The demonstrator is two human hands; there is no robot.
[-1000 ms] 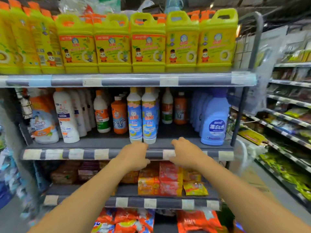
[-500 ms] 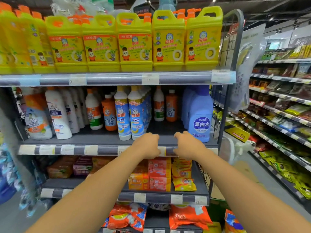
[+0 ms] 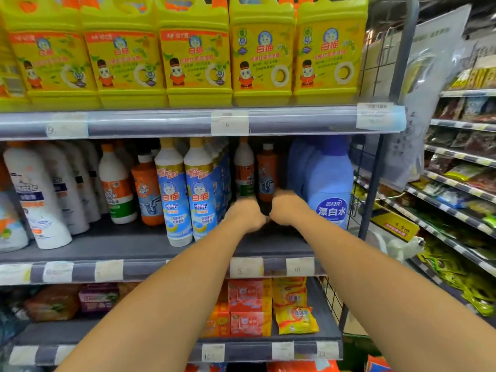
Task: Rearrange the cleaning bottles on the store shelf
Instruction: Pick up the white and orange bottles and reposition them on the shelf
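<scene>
On the middle shelf [image 3: 128,248], my left hand [image 3: 245,214] and my right hand [image 3: 287,206] are side by side, almost touching, deep in the gap between the blue-label bottles [image 3: 188,191] and the blue bleach bottle [image 3: 328,189]. Both hands are blurred, with fingers curled. At the back stand a white bottle with orange and green label [image 3: 243,170], just above my left hand, and an orange drain-cleaner bottle [image 3: 266,173], at my right hand's fingertips. Whether either hand grips a bottle is hidden.
Yellow detergent jugs [image 3: 196,49] fill the top shelf. White bottles [image 3: 40,194] and another white-and-orange pair [image 3: 131,186] stand at the left of the middle shelf. Soap packets [image 3: 249,304] lie on the shelf below. A wire side panel [image 3: 359,183] closes the right end.
Both hands have left the shelf's front edge and moved inward and up to the back bottles. The view has come closer to the shelf.
</scene>
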